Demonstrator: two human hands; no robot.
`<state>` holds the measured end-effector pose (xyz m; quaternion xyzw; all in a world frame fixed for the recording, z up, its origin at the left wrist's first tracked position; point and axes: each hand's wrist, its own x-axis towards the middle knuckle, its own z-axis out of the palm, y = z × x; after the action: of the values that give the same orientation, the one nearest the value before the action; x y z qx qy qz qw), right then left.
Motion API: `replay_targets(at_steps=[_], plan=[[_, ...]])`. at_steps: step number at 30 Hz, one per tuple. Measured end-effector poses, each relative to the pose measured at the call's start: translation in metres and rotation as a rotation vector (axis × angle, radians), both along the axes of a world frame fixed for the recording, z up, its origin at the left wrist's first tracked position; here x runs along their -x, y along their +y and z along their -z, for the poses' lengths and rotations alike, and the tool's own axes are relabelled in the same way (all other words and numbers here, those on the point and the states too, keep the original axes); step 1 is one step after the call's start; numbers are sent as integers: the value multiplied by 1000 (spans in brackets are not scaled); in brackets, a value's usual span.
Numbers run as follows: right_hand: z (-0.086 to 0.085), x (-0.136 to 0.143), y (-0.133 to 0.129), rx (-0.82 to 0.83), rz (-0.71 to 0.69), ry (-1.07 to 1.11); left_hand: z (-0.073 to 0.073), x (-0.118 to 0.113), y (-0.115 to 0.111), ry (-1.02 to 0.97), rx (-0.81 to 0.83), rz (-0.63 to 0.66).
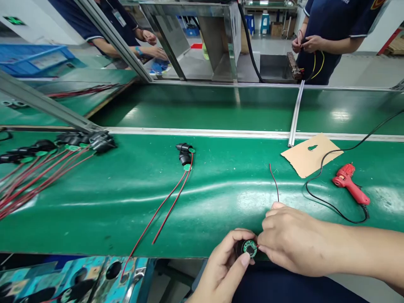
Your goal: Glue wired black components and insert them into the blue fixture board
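Note:
My left hand (225,263) is wrapped round a black round part with a green ring-shaped circuit board (250,248) facing up, its thumb on the board's edge. Close against its right side, my right hand (293,240) pinches a thin red wire (275,182) whose free end sticks up past the knuckles. Two black parts (184,157) with long red wires lie on the green mat left of my hands. Many similar black parts (74,139) with red wires are bundled at the far left.
A red glue gun (350,184) with a black cable lies at the right beside a cardboard piece (307,156). A metal rail (202,133) crosses behind the mat. Blue fixtures (91,269) stand at lower left. Two people work beyond the bench, near a blue crate (34,59).

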<state>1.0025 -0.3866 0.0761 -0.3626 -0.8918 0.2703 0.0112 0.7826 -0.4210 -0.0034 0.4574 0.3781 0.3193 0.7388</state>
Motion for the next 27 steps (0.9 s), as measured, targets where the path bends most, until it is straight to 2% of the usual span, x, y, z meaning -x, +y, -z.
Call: replay_targets(at_steps=[5,9,13,18,23,27], plan=[[-5,3,4,64,53,16,3,2,7,-131,75,100],[-7,5,9,92,78,35,4,-4,10,-307,151,89],[-5,7,9,65,64,17,5,-8,11,-356,179,77],[-7,12,4,-58,5,-55,4,-6,8,-155,55,69],[-14,20,3,-144,-133,-196,-4,-4,7,68,-161,67],[-5,24,-3,-218,-165,-260,-10,-10,8,141,-291,53]])
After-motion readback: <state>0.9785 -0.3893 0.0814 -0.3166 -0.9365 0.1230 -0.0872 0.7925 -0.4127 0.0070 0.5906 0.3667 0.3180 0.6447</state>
